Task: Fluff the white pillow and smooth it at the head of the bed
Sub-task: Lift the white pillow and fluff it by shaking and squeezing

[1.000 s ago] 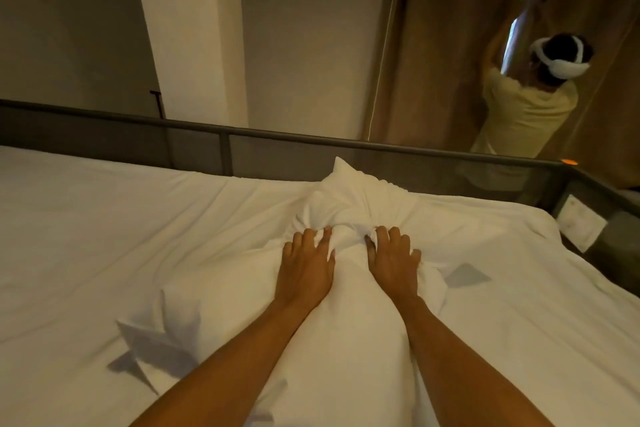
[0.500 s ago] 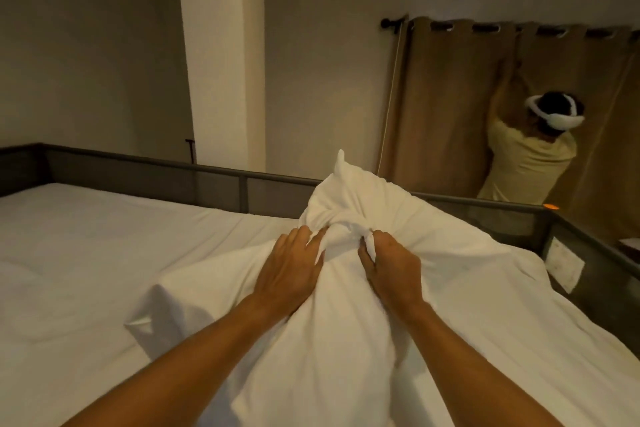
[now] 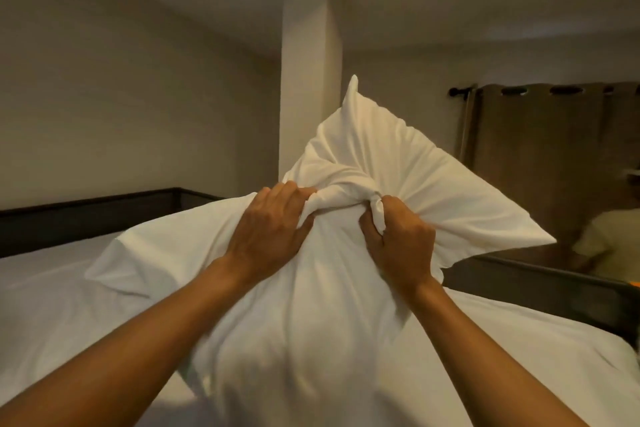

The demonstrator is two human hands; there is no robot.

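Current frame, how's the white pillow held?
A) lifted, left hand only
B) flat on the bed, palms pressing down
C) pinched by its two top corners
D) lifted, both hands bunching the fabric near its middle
D: the left hand and right hand each clutch a gather of the white pillow, which is raised above the bed.

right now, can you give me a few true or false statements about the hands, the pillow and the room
1. Both hands grip the pillow. True: left hand and right hand bunch its fabric.
2. The pillow lies flat on the bed. False: it is raised up.
3. The curtain is on the right. True.
4. The pillow is grey. False: it is white.
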